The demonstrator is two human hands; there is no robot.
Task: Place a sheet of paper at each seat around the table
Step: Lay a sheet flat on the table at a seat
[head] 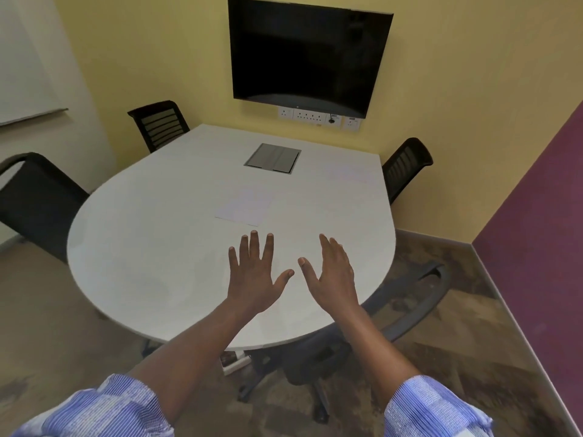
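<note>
Currently both hands are extended over the near part of the tabletop (151,247), palms down, holding nothing. Left hand (254,272): fingers spread wide, thumb angled out toward the right hand. Right hand (331,272): fingers straight and closer together, thumb out toward the left hand, hand tilted slightly on edge. Cannot tell whether either palm touches the surface or hovers just above it. Forearms bare; rolled blue striped sleeves (104,408) at the lower corners. One sheet of paper (244,205), white with a faint lilac tint, lies flat on the tabletop just beyond the left hand's fingertips, apart from them, roughly mid-table; whether it is a single sheet or a thin stack cannot be told. Farther along the centre line, a grey flap-covered cable box (273,159) is set into the surface. Tabletop is white, rounded at the near end, straight at the far end against a yellow wall. Black chairs: one at far left (159,124), one at near left (38,203), one at far right (405,165), one pushed under the near right edge (410,298). No paper visible in front of any of these seats. A dark wall screen (309,55) hangs above a row of sockets (315,116).
</note>
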